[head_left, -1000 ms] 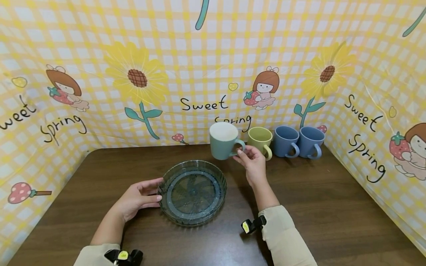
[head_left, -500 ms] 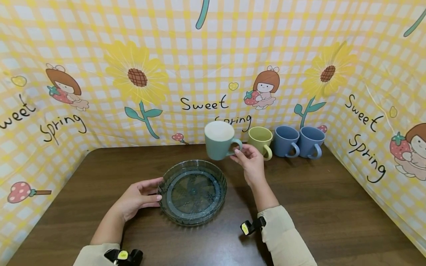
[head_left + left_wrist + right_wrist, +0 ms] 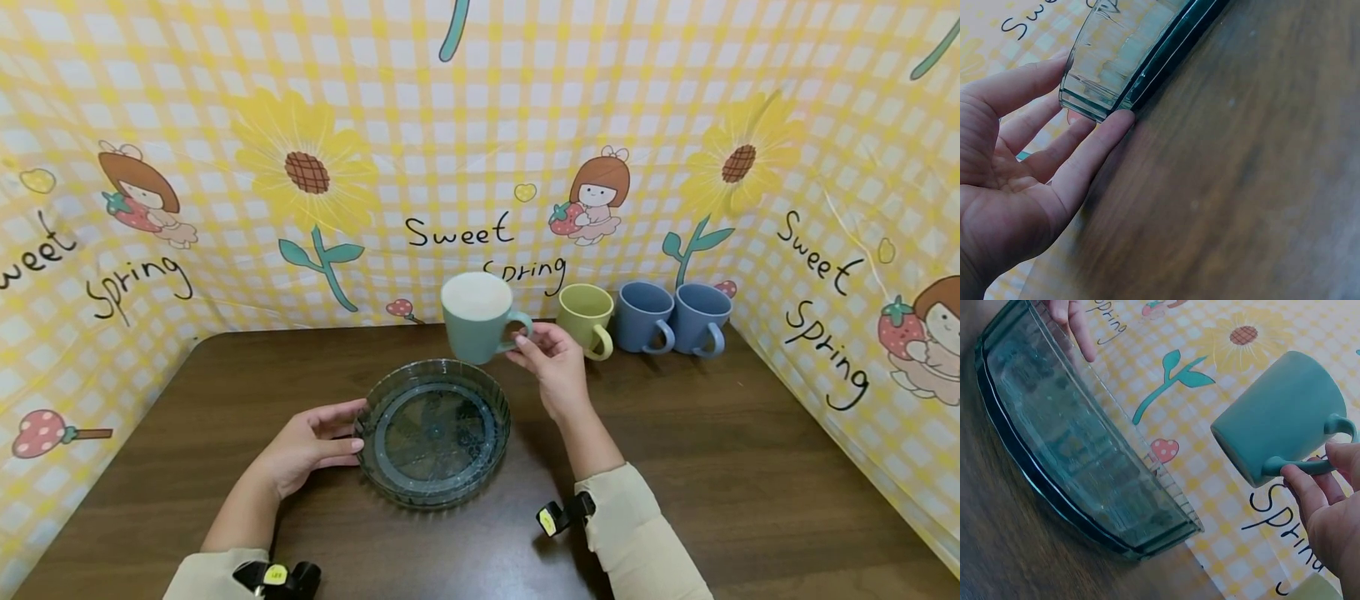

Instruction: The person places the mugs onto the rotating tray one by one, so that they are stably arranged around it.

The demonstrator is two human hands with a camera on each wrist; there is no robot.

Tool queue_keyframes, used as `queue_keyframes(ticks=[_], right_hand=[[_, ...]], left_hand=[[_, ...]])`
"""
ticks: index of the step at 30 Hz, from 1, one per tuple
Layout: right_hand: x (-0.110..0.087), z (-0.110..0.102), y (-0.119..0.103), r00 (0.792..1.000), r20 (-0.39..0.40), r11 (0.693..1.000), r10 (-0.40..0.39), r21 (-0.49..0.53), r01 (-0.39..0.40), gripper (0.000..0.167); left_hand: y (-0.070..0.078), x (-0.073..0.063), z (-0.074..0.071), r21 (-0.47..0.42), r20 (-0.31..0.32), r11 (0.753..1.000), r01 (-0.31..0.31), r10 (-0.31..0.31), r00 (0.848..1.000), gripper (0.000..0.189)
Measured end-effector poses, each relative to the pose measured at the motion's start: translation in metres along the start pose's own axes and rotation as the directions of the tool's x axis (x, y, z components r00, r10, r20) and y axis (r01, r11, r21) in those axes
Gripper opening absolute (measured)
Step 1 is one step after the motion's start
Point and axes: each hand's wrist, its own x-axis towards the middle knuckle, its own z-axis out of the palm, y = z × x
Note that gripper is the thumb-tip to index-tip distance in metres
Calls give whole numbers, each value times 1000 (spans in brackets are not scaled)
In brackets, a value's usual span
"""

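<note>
A round, see-through dark green dish (image 3: 435,493) with an upright ribbed wall sits on the table. My left hand (image 3: 309,450) touches its left side with fairly straight fingers and thumb; in the left wrist view the fingertips (image 3: 1124,117) rest against the dish's outer wall. My right hand (image 3: 557,372) pinches the handle of a teal mug (image 3: 477,333) with a white inside. The mug hangs upright in the air behind the dish, apart from it. The right wrist view shows the teal mug (image 3: 1282,419) clear of the dish (image 3: 1079,444), its handle between thumb and fingers.
A yellow-green mug (image 3: 583,312) and two blue mugs (image 3: 643,317) stand in a row at the table's back right, handles toward the front right. A yellow checked cloth (image 3: 420,167) hangs round the back and sides of the brown wooden table (image 3: 720,467).
My right hand has carried the teal mug a little to the left, away from the yellow-green mug. The left hand and the dish have stayed in place.
</note>
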Motion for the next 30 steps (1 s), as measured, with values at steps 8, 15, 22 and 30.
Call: queue_keyframes(ticks=[8, 15, 22, 30], right_hand=[[-4, 8, 2, 999, 35, 999, 41, -16, -40, 24], [-6, 17, 4, 996, 58, 997, 64, -41, -62, 22], [-6, 23, 6, 994, 64, 995, 94, -40, -91, 18], [-2, 27, 10, 990, 80, 993, 117, -37, -115, 18]], left_hand=[[0, 0, 0, -3, 2, 1000, 2, -2, 1000, 74], [0, 1, 1, 2, 0, 1000, -8, 8, 1000, 73], [-1, 1, 0, 2, 2, 1000, -7, 7, 1000, 73], [0, 1, 0, -1, 0, 1000, -7, 7, 1000, 73]])
